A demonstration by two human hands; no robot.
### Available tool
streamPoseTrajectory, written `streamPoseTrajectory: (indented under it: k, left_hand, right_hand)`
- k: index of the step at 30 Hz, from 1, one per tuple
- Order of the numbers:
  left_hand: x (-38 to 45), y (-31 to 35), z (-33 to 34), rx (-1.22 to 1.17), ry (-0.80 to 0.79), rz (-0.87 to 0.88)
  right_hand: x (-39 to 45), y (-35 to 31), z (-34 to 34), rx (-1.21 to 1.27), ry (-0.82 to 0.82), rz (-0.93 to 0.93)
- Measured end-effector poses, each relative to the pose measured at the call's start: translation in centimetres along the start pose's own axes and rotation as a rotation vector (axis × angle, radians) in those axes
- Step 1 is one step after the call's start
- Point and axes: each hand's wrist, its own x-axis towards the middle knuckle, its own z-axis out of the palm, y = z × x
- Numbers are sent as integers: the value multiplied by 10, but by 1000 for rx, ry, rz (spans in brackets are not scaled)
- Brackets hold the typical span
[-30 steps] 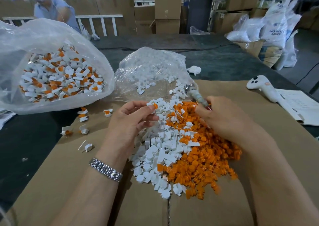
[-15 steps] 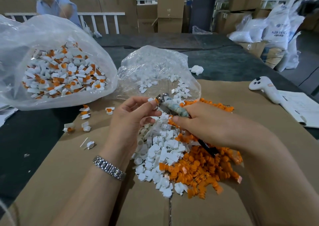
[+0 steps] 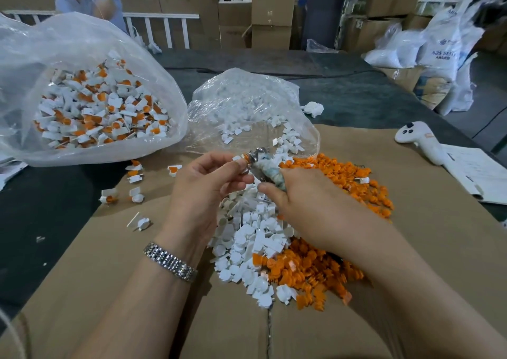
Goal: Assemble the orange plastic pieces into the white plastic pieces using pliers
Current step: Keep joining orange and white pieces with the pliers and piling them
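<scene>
Centrally, pliers [image 3: 262,168] in right hand [image 3: 310,207], nose at left hand [image 3: 203,191] (fingers pinching)

Two clear plastic bags are seen: one bag of assembled pieces [image 3: 82,106] and one bag of white pieces [image 3: 247,109]. One pair of pliers [image 3: 263,166] is counted. Six assembled pieces [image 3: 134,172] are scattered on the table. One white controller [image 3: 419,141] and one wristwatch [image 3: 170,261] are seen. Loose pile pieces cannot be counted.
</scene>
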Motion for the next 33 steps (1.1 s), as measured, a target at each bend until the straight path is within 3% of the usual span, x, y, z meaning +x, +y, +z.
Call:
streamPoseTrajectory:
  k: [7, 13, 15, 17, 20, 24, 33]
  left_hand:
    - [-1, 5, -6, 76, 26, 43]
    - [4, 17, -46, 868, 655, 322]
    - [4, 19, -50, 1116, 759, 344]
    - [5, 19, -51, 1259, 716, 332]
    - [5, 16, -48, 1260, 442, 251]
    - [6, 8, -34, 1441, 129, 210]
    - [18, 3, -32, 1323, 99, -80]
  right_hand:
    - [1, 2, -12, -47, 1, -17]
    - [16, 42, -30, -35, 140, 151]
    - [22, 58, -28, -96, 167, 251]
    - [24, 68, -23, -176, 182, 349]
    - [25, 76, -13, -263, 188, 416]
    - [26, 76, -6, -309, 169, 412]
    - [23, 75, -2, -354, 130, 389]
